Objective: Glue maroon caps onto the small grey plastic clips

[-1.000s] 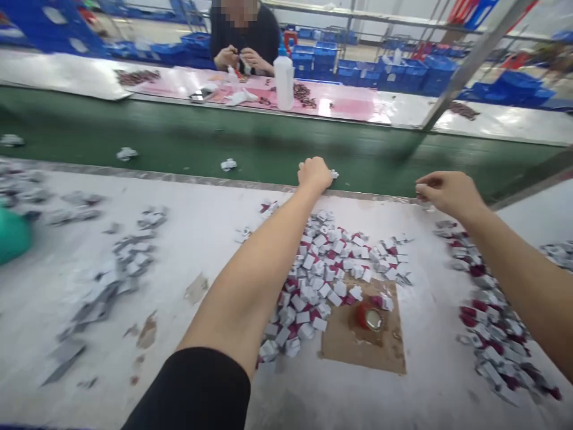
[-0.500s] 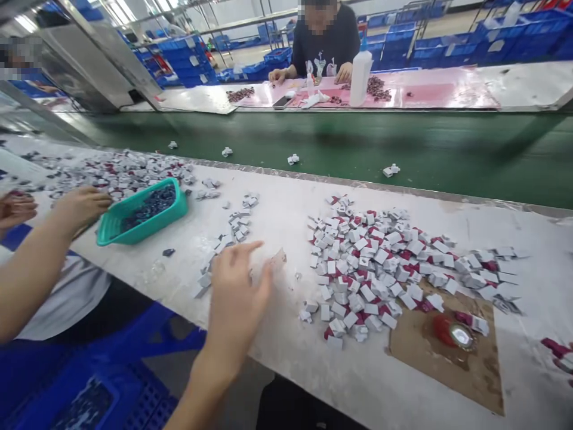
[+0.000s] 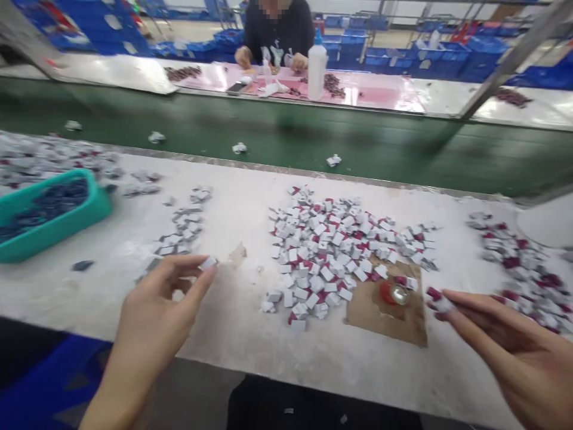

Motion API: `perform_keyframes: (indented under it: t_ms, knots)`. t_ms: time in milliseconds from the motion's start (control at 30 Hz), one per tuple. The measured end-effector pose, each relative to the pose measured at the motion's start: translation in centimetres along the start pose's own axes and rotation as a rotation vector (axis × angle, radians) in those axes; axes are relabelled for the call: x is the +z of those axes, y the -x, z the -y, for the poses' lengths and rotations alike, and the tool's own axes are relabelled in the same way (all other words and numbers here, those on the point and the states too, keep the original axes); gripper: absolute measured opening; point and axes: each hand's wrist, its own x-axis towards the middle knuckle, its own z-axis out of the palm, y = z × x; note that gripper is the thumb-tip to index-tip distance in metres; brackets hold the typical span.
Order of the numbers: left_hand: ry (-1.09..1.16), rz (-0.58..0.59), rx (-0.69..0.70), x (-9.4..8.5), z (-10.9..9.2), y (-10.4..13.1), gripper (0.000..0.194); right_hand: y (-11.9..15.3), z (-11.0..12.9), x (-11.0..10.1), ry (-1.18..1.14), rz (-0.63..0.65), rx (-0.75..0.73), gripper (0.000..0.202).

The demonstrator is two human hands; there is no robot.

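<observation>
My left hand (image 3: 161, 304) pinches a small white piece (image 3: 208, 263) between thumb and fingertips, just right of a loose line of grey-white pieces (image 3: 181, 230). At the right, my right hand (image 3: 505, 340) holds a white and dark red piece (image 3: 439, 300) at its fingertips, beside a brown cardboard sheet (image 3: 385, 325). On the cardboard stands a small red container with a shiny round top (image 3: 397, 293). Between my hands lies a large pile of white and dark red pieces (image 3: 322, 251), touched by neither hand.
A teal tray (image 3: 101, 206) of dark parts stands at the left. Beyond the table (image 3: 242, 352), a green belt (image 3: 286, 128) carries several white pieces. Another pile (image 3: 532, 275) lies at the right. A person (image 3: 280, 30) sits across, near a white bottle (image 3: 317, 71).
The view has swung to the right. My left hand now grips a white piece where its fingers were apart. My right hand has come into view with a piece.
</observation>
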Motion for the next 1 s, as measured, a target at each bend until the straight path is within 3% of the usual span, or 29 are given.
perform_keyframes:
  t_ms: [100,167,333,600,767,1000]
  knots:
    - [0.376,0.350,-0.181,1.4,-1.4,2.3,0.041,0.2,3.3,2.3,-0.135,0.073,0.011,0.017]
    - [0.540,0.463,-0.235,2.3,-2.3,3.3,0.041,0.2,4.2,3.1,-0.186,0.096,0.012,0.011]
    - [0.696,0.536,-0.234,3.8,-3.4,4.5,0.038,0.3,4.4,2.6,-0.180,0.085,-0.025,0.012]
    - [0.598,0.515,-0.097,5.7,-4.0,6.1,0.034,0.7,3.6,3.1,-0.142,0.078,-0.044,0.011]
    - [0.578,0.607,0.065,7.1,-6.0,7.4,0.029,0.9,3.7,3.2,-0.038,0.107,-0.126,0.016]
    - [0.656,0.711,0.112,9.4,-9.1,9.8,0.029,0.7,4.1,3.0,-0.101,0.079,-0.102,0.014]
